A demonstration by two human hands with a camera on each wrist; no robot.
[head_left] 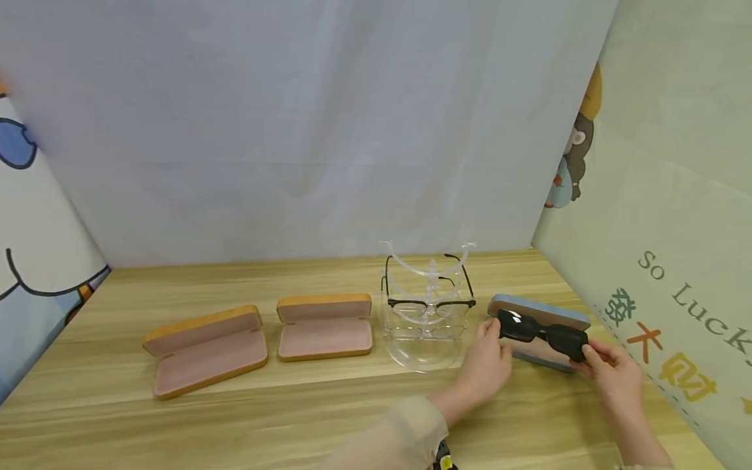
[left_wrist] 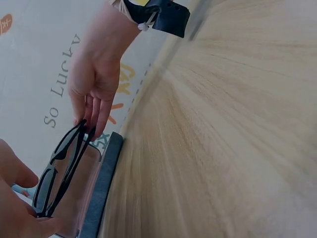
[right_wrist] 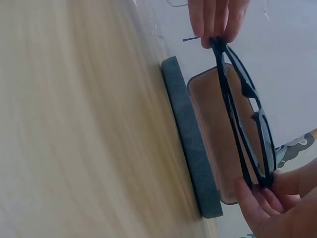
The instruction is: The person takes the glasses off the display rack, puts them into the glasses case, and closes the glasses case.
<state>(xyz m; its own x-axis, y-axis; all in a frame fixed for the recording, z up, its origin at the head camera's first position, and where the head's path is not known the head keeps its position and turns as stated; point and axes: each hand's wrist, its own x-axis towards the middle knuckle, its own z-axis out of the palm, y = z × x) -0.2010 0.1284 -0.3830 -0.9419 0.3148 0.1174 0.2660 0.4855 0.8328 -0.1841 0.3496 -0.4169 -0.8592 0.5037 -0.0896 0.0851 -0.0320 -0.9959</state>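
Black sunglasses point(head_left: 537, 334) with dark lenses are held by both hands over an open blue glasses case point(head_left: 549, 356). My left hand point(head_left: 486, 358) pinches their left end, and my right hand point(head_left: 617, 377) pinches the right end between thumb and fingers. In the right wrist view the sunglasses point(right_wrist: 250, 111) have their temples folded in behind the lenses. The case's pinkish lining point(right_wrist: 213, 134) shows behind them there. From the left wrist side, the case's blue edge point(left_wrist: 104, 186) lies just past the sunglasses point(left_wrist: 57, 163).
Left of my hands stands a clear display stand point(head_left: 425, 356) bearing black-framed glasses point(head_left: 431, 305) and thin-rimmed glasses point(head_left: 427, 334). Two orange cases with pink lining, a middle one point(head_left: 325, 336) and a left one point(head_left: 211, 362), lie open on the wooden table point(head_left: 247, 424). A printed cloth wall point(head_left: 675, 215) rises at the right.
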